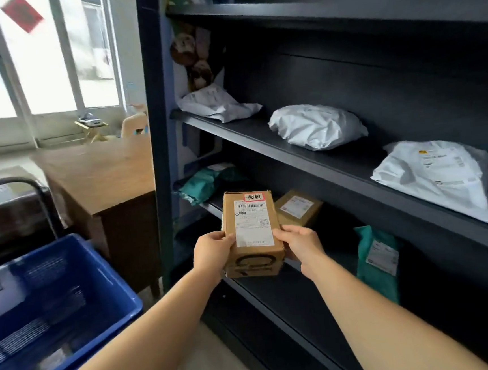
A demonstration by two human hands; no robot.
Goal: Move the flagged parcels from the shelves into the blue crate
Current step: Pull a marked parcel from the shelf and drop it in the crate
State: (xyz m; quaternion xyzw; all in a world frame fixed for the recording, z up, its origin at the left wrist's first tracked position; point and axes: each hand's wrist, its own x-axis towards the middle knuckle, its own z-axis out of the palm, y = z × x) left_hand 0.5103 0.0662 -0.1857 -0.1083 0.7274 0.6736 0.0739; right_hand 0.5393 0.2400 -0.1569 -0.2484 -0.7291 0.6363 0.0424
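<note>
Hands: left hand [213, 248] and right hand [299, 243] grip the flagged box [251, 231], fingers curled round its sides.
Box: in front of the lower shelf [294, 301].
Crate: blue crate [78, 290] at 8 o'clock.
Tip: hold level, swing over, lower gently.

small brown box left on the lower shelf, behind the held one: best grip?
Take the small brown box by its two side faces, coming from the open shelf front. It lies flat, label up, with room either side. The left hand and right hand hold the flagged box likewise.

A wooden desk [97, 180] stands beside a bright window [36, 55] (red paper [22, 11] stuck on).
</note>
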